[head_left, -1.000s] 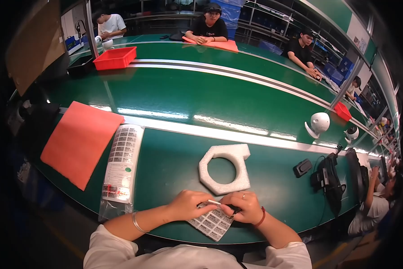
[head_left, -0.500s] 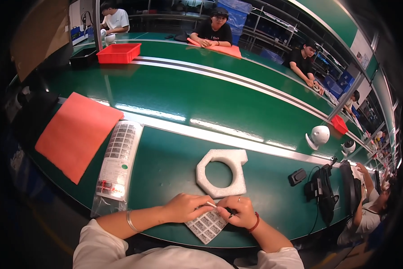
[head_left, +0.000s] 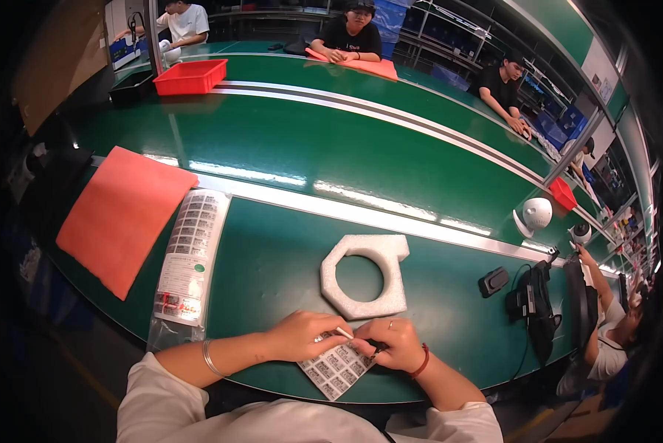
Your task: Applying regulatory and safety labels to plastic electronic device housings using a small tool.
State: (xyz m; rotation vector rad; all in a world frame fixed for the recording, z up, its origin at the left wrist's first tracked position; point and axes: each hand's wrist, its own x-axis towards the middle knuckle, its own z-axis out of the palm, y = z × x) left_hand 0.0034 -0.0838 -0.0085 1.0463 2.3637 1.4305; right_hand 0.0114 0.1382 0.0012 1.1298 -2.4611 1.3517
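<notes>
A sheet of printed labels (head_left: pixel 337 373) lies tilted between my hands at the near table edge. My left hand (head_left: pixel 302 334) is closed on its upper left side. A short, thin white piece (head_left: pixel 343 333) pokes out between the left fingers; its kind is unclear. My right hand (head_left: pixel 392 343) is closed by the sheet's upper right corner, around a small black object (head_left: pixel 378 347), mostly hidden by the fingers. Just beyond both hands lies a white foam ring (head_left: pixel 327 289) with angular outer edges and a round hole.
On the left are an orange cloth (head_left: pixel 125 221) and a plastic-wrapped stack of label sheets (head_left: pixel 191 258). To the right lie a small black device (head_left: pixel 494 282) and black gear with a cable (head_left: pixel 534 303). A white camera-like unit (head_left: pixel 536 214) stands farther off. Co-workers sit across and at right.
The view has shifted slightly. Both hands remain at the label sheet, with the fingers barely changed. At the right, a co-worker's hand has reached up to the white unit with a black front.
</notes>
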